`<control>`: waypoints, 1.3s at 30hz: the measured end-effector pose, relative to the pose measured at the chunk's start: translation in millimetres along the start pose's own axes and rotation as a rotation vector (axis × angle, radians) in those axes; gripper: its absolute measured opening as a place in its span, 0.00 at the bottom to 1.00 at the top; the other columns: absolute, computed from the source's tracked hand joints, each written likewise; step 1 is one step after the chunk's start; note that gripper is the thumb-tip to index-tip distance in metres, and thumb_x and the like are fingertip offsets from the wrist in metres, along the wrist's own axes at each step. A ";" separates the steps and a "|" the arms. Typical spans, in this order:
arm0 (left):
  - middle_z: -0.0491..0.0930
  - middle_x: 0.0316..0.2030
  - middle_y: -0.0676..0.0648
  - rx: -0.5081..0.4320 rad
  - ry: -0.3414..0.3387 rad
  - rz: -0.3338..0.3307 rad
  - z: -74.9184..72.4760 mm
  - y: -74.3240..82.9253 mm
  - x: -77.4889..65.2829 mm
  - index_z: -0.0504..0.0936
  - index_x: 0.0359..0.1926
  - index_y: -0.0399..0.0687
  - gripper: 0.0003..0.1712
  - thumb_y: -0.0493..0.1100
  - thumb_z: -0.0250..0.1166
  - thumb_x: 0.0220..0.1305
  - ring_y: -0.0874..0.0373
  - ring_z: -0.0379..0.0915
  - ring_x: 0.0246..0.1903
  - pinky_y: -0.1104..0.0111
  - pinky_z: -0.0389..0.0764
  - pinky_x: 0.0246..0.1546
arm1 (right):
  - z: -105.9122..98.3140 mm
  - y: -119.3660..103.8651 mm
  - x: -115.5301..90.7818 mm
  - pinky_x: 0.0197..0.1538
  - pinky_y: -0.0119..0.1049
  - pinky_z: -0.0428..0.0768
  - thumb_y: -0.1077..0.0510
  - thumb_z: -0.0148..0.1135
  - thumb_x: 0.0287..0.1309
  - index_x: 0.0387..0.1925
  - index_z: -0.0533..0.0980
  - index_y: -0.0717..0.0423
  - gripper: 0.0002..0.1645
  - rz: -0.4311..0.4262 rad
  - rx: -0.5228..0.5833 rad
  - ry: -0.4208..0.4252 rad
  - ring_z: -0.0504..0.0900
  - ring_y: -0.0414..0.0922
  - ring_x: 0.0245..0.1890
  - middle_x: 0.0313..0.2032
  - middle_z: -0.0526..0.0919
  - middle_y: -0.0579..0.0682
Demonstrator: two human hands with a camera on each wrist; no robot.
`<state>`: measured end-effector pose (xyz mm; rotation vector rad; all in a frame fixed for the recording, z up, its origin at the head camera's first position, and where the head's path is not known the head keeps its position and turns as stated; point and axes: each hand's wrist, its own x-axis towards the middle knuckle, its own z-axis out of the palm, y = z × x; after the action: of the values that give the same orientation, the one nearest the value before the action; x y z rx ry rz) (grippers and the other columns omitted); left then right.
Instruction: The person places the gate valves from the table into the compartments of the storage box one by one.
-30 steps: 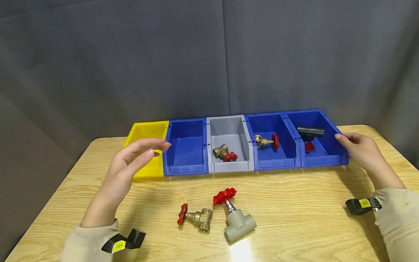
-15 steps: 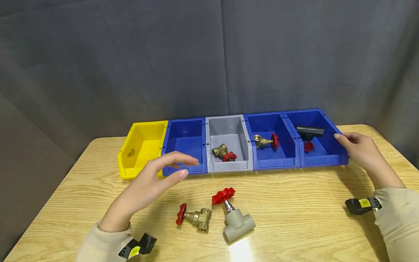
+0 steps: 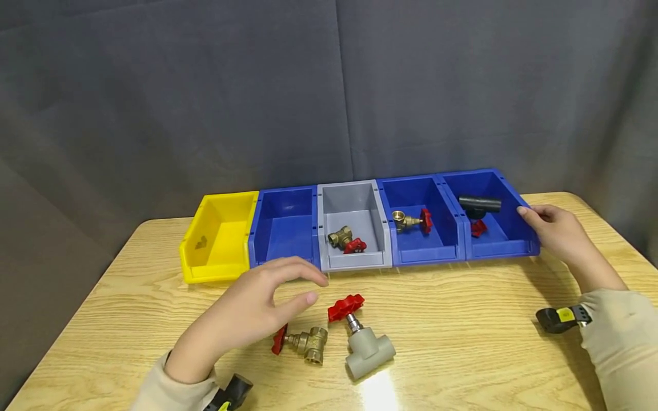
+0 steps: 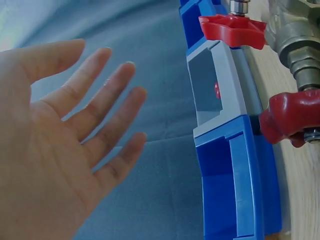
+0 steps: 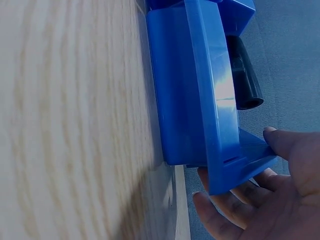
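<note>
My left hand (image 3: 252, 302) hovers over the table with fingers spread and holds nothing, as the left wrist view (image 4: 75, 125) also shows. It partly covers the red handle of a brass gate valve (image 3: 308, 343). To the right of that lies a grey plastic tee valve (image 3: 368, 349) with a red handwheel. My right hand (image 3: 557, 237) grips the outer side wall of the rightmost blue bin (image 3: 506, 249). In the right wrist view the thumb is on the rim of this bin (image 5: 180, 85) and the fingers curl beneath it.
Left of it in the row stand a blue bin with a brass valve (image 3: 408, 221), a grey bin (image 3: 360, 261) with another brass valve (image 3: 341, 237), a blue bin (image 3: 288, 228) and a yellow bin (image 3: 226, 240). A black tee fitting (image 3: 480, 204) lies in the rightmost bin. A dark curtain (image 3: 329, 91) hangs behind.
My left hand has moved from in front of the yellow bin to the right and nearer, over the brass valve on the table. My right hand keeps its grip on the bin.
</note>
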<state>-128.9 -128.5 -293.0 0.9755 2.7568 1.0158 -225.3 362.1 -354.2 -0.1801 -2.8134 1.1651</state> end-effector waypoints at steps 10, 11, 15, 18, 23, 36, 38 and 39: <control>0.81 0.48 0.61 0.275 -0.023 0.036 13.0 6.4 3.4 0.85 0.44 0.60 0.07 0.48 0.66 0.67 0.58 0.75 0.54 0.56 0.75 0.57 | -0.2 1.7 -0.7 0.45 0.49 0.75 0.46 0.41 0.76 0.57 0.63 0.83 0.37 -0.031 -0.026 0.040 0.71 0.71 0.52 0.52 0.69 0.82; 0.81 0.48 0.60 0.299 -0.024 0.034 14.7 7.4 3.2 0.85 0.44 0.59 0.07 0.48 0.66 0.66 0.57 0.75 0.54 0.56 0.75 0.57 | -0.3 1.9 -0.9 0.47 0.55 0.73 0.46 0.41 0.77 0.57 0.63 0.83 0.37 -0.033 -0.026 0.040 0.70 0.72 0.52 0.52 0.69 0.83; 0.82 0.49 0.56 0.391 -0.034 0.033 22.1 12.0 3.2 0.85 0.45 0.57 0.09 0.50 0.67 0.65 0.52 0.75 0.55 0.54 0.73 0.59 | -1.2 2.4 -2.3 0.45 0.49 0.74 0.46 0.40 0.77 0.57 0.62 0.84 0.37 -0.039 -0.031 0.033 0.70 0.72 0.52 0.52 0.68 0.83; 0.81 0.50 0.55 0.424 -0.067 0.004 26.7 15.1 3.0 0.85 0.46 0.57 0.13 0.54 0.68 0.63 0.52 0.75 0.54 0.54 0.73 0.59 | -1.7 2.6 -2.4 0.38 0.32 0.69 0.46 0.41 0.76 0.56 0.63 0.83 0.36 -0.044 -0.033 0.036 0.71 0.71 0.51 0.51 0.69 0.82; 0.81 0.49 0.55 0.419 -0.135 -0.048 32.6 15.6 1.3 0.85 0.46 0.56 0.19 0.59 0.71 0.58 0.53 0.76 0.51 0.54 0.74 0.57 | -0.5 2.3 -1.5 0.37 0.30 0.68 0.46 0.41 0.76 0.55 0.64 0.83 0.36 -0.055 -0.032 0.043 0.71 0.70 0.50 0.51 0.70 0.82; 0.81 0.44 0.56 0.392 -0.207 -0.072 38.1 13.1 -2.9 0.85 0.46 0.56 0.21 0.57 0.75 0.53 0.55 0.77 0.46 0.54 0.75 0.55 | 3.9 1.8 0.6 0.53 0.65 0.68 0.47 0.39 0.77 0.56 0.62 0.84 0.37 -0.060 -0.029 0.039 0.68 0.73 0.52 0.52 0.68 0.83; 0.81 0.43 0.56 0.388 -0.232 -0.081 40.0 13.0 -3.4 0.85 0.47 0.56 0.22 0.57 0.75 0.52 0.55 0.77 0.45 0.54 0.76 0.54 | 4.0 1.6 0.5 0.54 0.66 0.67 0.47 0.39 0.78 0.57 0.61 0.84 0.37 -0.058 -0.026 0.039 0.68 0.73 0.53 0.52 0.67 0.83; 0.81 0.44 0.56 0.387 -0.245 -0.088 41.2 12.9 -3.7 0.85 0.47 0.57 0.22 0.57 0.75 0.52 0.55 0.77 0.45 0.54 0.76 0.54 | 3.9 1.6 0.5 0.55 0.67 0.67 0.47 0.39 0.78 0.57 0.61 0.84 0.37 -0.058 -0.025 0.038 0.68 0.74 0.53 0.52 0.67 0.83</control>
<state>-108.7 -99.6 -318.2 0.9304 2.8047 0.3261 -226.2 360.5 -358.1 -0.1200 -2.7811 1.1029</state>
